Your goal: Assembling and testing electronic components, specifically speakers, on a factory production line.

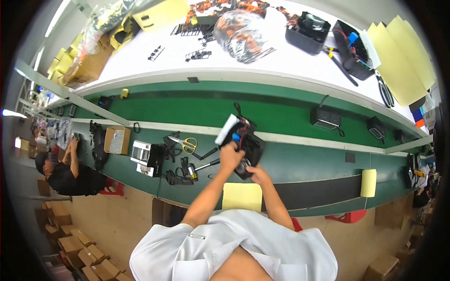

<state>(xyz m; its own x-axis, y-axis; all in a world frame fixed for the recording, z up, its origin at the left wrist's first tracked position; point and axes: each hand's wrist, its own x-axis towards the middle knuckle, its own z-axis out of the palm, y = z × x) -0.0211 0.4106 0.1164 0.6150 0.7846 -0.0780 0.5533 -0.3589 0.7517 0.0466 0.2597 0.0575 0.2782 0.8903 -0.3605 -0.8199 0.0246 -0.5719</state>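
In front of me, over the edge of the green belt, is a black boxy device housing point(253, 149) with its inside exposed. Wires and a small blue part point(236, 137) show in it, and a white sheet point(227, 129) stands at its left side. My left hand point(231, 157) is closed on the housing's near left part, fingers curled over it. At its near right corner, my right hand point(259, 174) grips the housing with thumb and fingers. What lies under the fingers is hidden. Yellow-handled scissors point(189, 144) and a hammer-like tool point(201, 166) lie left of my hands.
A yellow pad point(242, 196) lies at the table's front edge, by my body. Black boxy devices point(326, 118) sit along the green belt point(286, 117). A white-and-black machine point(147, 157) stands left. Pliers point(341, 67) lie on the upper shelf. A co-worker point(65, 171) sits far left.
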